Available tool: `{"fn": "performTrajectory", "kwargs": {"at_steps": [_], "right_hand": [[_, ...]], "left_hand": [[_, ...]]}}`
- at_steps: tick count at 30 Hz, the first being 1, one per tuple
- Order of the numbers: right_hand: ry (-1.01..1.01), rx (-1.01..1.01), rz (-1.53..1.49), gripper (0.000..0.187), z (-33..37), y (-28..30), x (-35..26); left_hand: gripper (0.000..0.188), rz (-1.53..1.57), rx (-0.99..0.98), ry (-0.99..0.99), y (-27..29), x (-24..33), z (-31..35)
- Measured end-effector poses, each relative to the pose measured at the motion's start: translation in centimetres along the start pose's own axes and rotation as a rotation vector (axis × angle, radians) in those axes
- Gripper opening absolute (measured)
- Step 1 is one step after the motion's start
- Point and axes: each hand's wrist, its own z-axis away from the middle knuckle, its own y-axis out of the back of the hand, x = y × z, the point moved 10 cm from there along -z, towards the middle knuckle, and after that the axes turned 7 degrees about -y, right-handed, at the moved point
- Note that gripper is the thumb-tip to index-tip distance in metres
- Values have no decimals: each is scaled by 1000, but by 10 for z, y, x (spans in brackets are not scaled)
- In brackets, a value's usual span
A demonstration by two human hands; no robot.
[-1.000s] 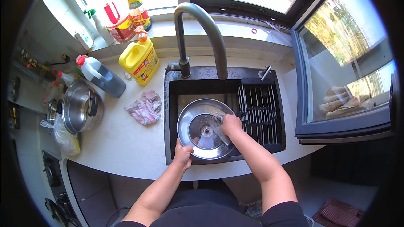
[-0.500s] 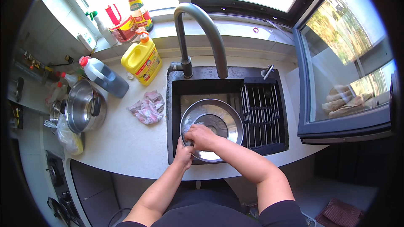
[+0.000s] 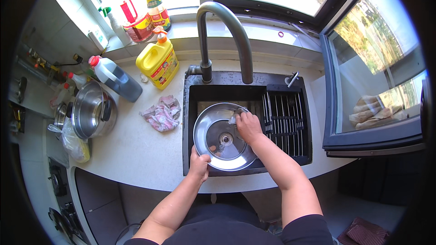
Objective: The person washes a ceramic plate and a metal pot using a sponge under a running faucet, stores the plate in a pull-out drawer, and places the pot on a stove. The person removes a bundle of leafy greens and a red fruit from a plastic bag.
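Observation:
A round pot lid (image 3: 201, 129) with a broad shiny steel rim and what looks like a see-through middle is held tilted over the black sink (image 3: 193, 96). My left hand (image 3: 198, 164) grips its near-left edge, thumb on top and fingers underneath. At the lid's far-right rim, my right hand (image 3: 249, 127) is closed on a crumpled pale wad (image 3: 233, 120), pressing it against the steel. Most of the wad is hidden under my fingers, so its material is unclear. A round drain-like shape shows in the lid's middle.
The tall grey faucet (image 3: 247, 54) arches over the sink, beside a black drying rack (image 3: 286, 122). A crumpled pink-white cloth (image 3: 162, 114), yellow jug (image 3: 159, 66), dark-liquid jug (image 3: 119, 81) and steel pot (image 3: 88, 115) stand left. An open window sash (image 3: 328, 104) juts in at right.
My right hand has moved the wad from the lid's near-left side to its far-right rim. My left hand keeps its hold near the same spot, and the lid's tilt has changed.

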Motion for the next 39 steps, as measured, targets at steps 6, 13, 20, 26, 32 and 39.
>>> {"fn": "performTrajectory", "kwargs": {"at_steps": [6, 13, 20, 26, 32, 39], "right_hand": [[-184, -708, -65, 20, 48, -22, -14], [-147, -894, -404, 20, 65, 5, -63], [-393, -425, -1128, 23, 19, -1, -88], [-613, -102, -1112, 21, -19, 2, -36], [-612, 12, -682, 24, 0, 5, 41], [-620, 102, -284, 24, 63, 29, 119]], "left_hand": [[65, 10, 79, -17, 12, -3, -17], [66, -32, 47, -65, 14, -7, -22], [58, -128, 20, -147, 6, 6, -23], [63, -659, -50, -539, -13, 45, -14], [59, -1179, -20, -1026, -57, 106, 15], [49, -1293, -174, -1491, -95, 129, 33]]}}
